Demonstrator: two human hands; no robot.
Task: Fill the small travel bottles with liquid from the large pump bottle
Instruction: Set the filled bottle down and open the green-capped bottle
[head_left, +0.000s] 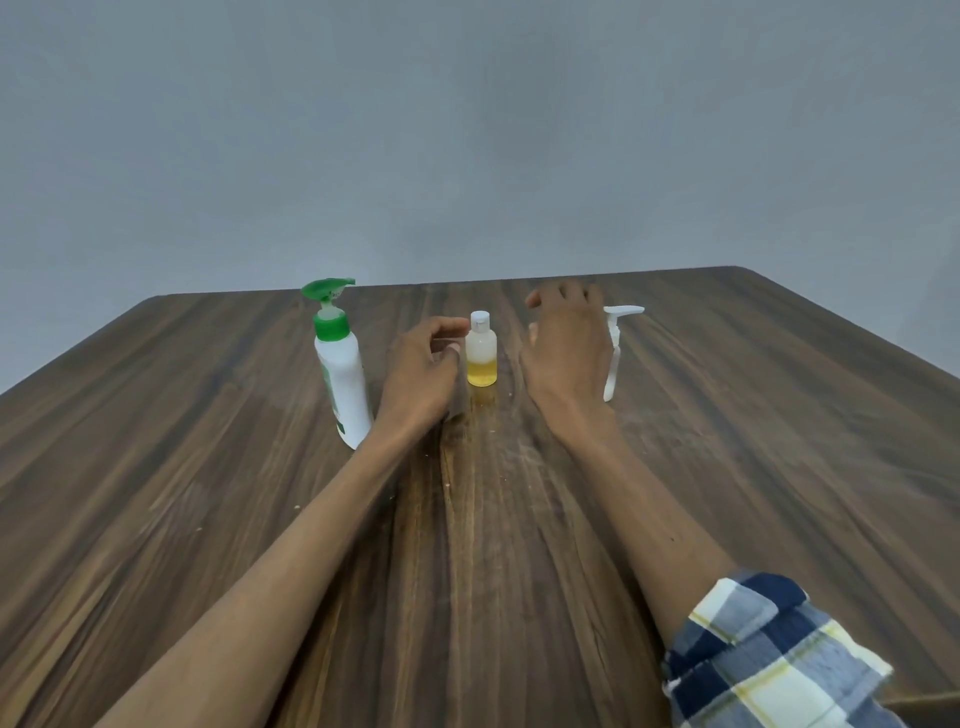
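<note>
Head view is showing a dark wood-grain surface with a plain grey wall rising behind it. Standing upright near the centre is a small travel bottle of clear plastic with a white cap, holding yellow liquid in roughly its lower third. At its 9 o'clock, well to the side, a large white pump bottle with a green collar and green pump head is standing upright, its spout pointing toward 3 o'clock. At the travel bottle's 3 o'clock, a slimmer white pump bottle is standing, partly hidden behind the right hand.

The left hand is sitting just beside the travel bottle at its 9 o'clock, between it and the green-topped bottle. Its grip is loosely curled, with the fingertips reaching toward the bottle's neck; whether they are actually touching it, or pinching anything, cannot be told from this angle.

The right hand is hovering at the travel bottle's 3 o'clock, apart from it, back of the hand facing the camera. Its grip is relaxed and spread, closing on nothing, with the fingers pointing toward 12 o'clock.

Both forearms are stretching in from 6 o'clock, and a rolled blue, white and yellow plaid sleeve is showing on the right arm.
</note>
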